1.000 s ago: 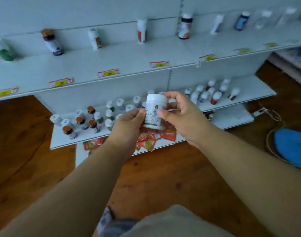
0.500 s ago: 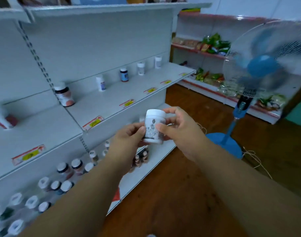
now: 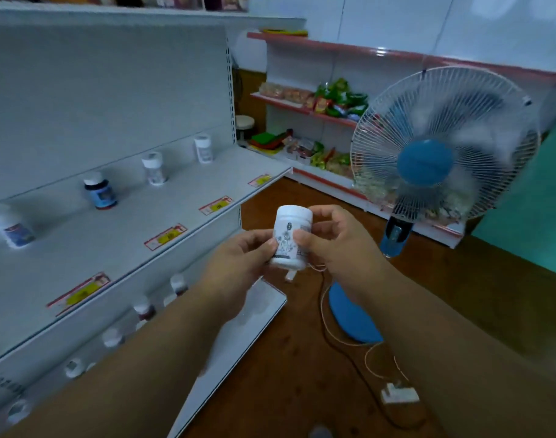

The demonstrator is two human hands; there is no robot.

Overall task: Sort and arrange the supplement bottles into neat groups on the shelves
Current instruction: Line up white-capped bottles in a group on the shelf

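A: In front of the shelves, at about the centre of the view, both hands are holding one white bottle (image 3: pixel 291 238) upright, clear of any shelf. The left hand (image 3: pixel 238 263) is pressing its thumb to the label side, and the right hand (image 3: pixel 330 245) is pinching the other side with thumb and fingers.

B: So each grip is closing on that same bottle?

A: Yes, both are wrapping it. It is hanging in the air just off the front edge of the middle shelf (image 3: pixel 118 248).

B: How far is the sorting looking?

A: Early to midway, I am judging. On the middle shelf, four bottles are standing well apart in a loose row toward the back: a white one with a blue label (image 3: pixel 13 227) at nine o'clock, a dark blue one (image 3: pixel 100 191) at ten, a white one (image 3: pixel 154 169) at eleven, and another white one (image 3: pixel 203 149) a little further toward twelve. They are reading more like markers for groups than like groups.

B: And lower down?

A: At seven to eight o'clock the lower shelf (image 3: pixel 257 314) is carrying more bottles (image 3: pixel 145 311), partly hidden behind the left forearm and blurred, so I cannot tell how they are grouped.

B: What is remaining, then?

A: Placing this bottle beside its match, probably one of the white ones, and then moving the lower lot up. The fan (image 3: pixel 441 153) at two o'clock is staying out of it
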